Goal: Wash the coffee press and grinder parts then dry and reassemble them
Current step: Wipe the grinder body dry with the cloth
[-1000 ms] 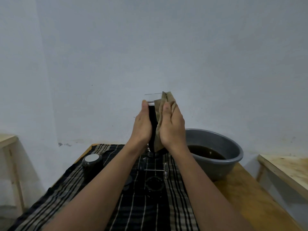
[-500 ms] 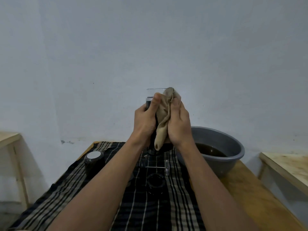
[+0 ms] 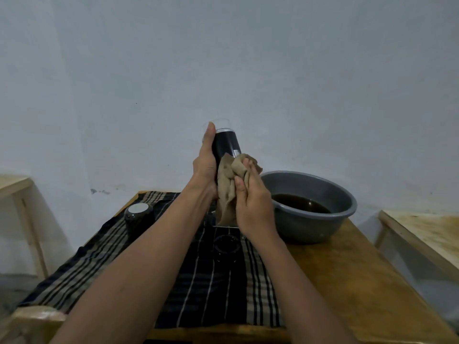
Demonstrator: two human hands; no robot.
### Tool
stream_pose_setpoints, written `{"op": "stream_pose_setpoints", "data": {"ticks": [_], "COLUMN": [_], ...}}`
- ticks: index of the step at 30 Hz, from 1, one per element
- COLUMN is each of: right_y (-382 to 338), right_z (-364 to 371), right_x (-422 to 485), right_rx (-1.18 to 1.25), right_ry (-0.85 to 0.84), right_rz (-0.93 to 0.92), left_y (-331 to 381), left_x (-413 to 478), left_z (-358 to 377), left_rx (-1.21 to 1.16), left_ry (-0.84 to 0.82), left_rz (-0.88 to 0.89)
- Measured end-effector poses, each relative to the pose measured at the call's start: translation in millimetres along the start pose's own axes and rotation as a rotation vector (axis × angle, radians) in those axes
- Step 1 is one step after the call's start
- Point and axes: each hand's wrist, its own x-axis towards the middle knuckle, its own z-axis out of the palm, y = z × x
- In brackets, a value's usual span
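Two hands: left hand (image 3: 205, 167) and right hand (image 3: 250, 199) are raised side by side over the table (image 3: 335, 281), mid-view, with bare forearms reaching in from below.
Left grip: fingers wrapped round the press (image 3: 226, 142) from its left side, thumb lying straight up along it to near the top; a firm hold.
Right grip: fingers curled tight on a bunched beige rag (image 3: 227, 180), pushing it against the lower right of the press.
Press: in the air above the cloth (image 3: 211, 294), upright with a slight tilt; black body, silver band, clear glass rim on top. Its lower part is hidden by the rag and hands.
Cloth: dark and striped, spread over the left and middle of the table.
Jar (image 3: 138, 216): black with a pale top, standing on the cloth at the far left, well apart from the hands.
Ring (image 3: 226, 247): black round part on the cloth, between the forearms.
Rod (image 3: 224, 227): thin metal piece lying crosswise just beyond the ring, mostly hidden behind the rag.
Basin (image 3: 347, 202): grey, on bare wood at the right, holding dark brown liquid.
Benches: pale wooden tops at the left (image 3: 12, 184) and right (image 3: 422, 232) edges, apart from the table.
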Motion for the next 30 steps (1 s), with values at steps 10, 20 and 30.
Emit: {"op": "stream_pose_setpoints", "data": {"ticks": [10,20,30], "right_y": [-17.2,-15.5,-18.4], "right_z": [-34.5,-18.2,-13.7], "right_x": [73.9,64.5,80.7], "right_rx": [0.429,0.454,0.516], "right_ry": [0.071,-0.196,0.192], "right_rz": [0.283,0.645,0.652], "left_y": [21.6,17.0,21.8], "left_x": [3.1,-2.8,-2.9], "left_z": [17.9,0.8,12.5], "left_rx": [0.188,0.095,0.485], "left_ry": [-0.136,-0.222,0.128], "left_rz": [0.000,0.075,0.341]}}
